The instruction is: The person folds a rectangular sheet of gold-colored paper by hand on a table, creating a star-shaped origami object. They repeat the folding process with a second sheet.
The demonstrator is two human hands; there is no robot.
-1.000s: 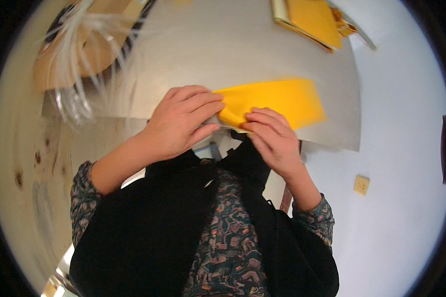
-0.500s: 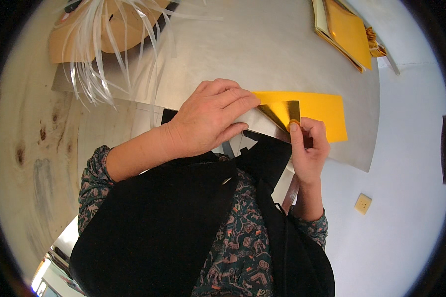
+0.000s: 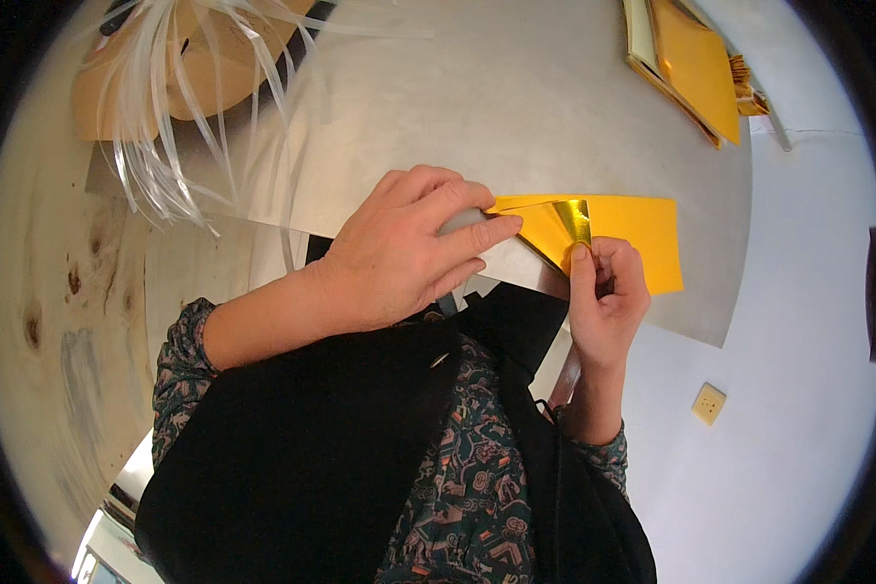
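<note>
A sheet of yellow paper with a shiny gold face (image 3: 638, 238) lies on the metal tabletop, partly folded over into a narrow point at its left. My right hand (image 3: 608, 292) pinches the folded gold flap between thumb and bent fingers at the sheet's near edge. At the pointed left end, my left hand (image 3: 404, 248) rests with its fingers stretched out and apart, the fingertips touching the fold. Its thumb is lower down, away from the paper. The fingers of my right hand are partly hidden behind its thumb.
A stack of yellow and gold paper (image 3: 691, 73) lies at the far right of the metal tabletop (image 3: 438, 107). Clear plastic strips (image 3: 161, 161) hang over brown paper (image 3: 92, 107) at the far left. A white wall (image 3: 798, 273) with an outlet (image 3: 709, 403) stands at right.
The left fingers have spread apart at the fold's tip, and the index finger now reaches farther right. The gold flap has tilted and more yellow shows on the fold.
</note>
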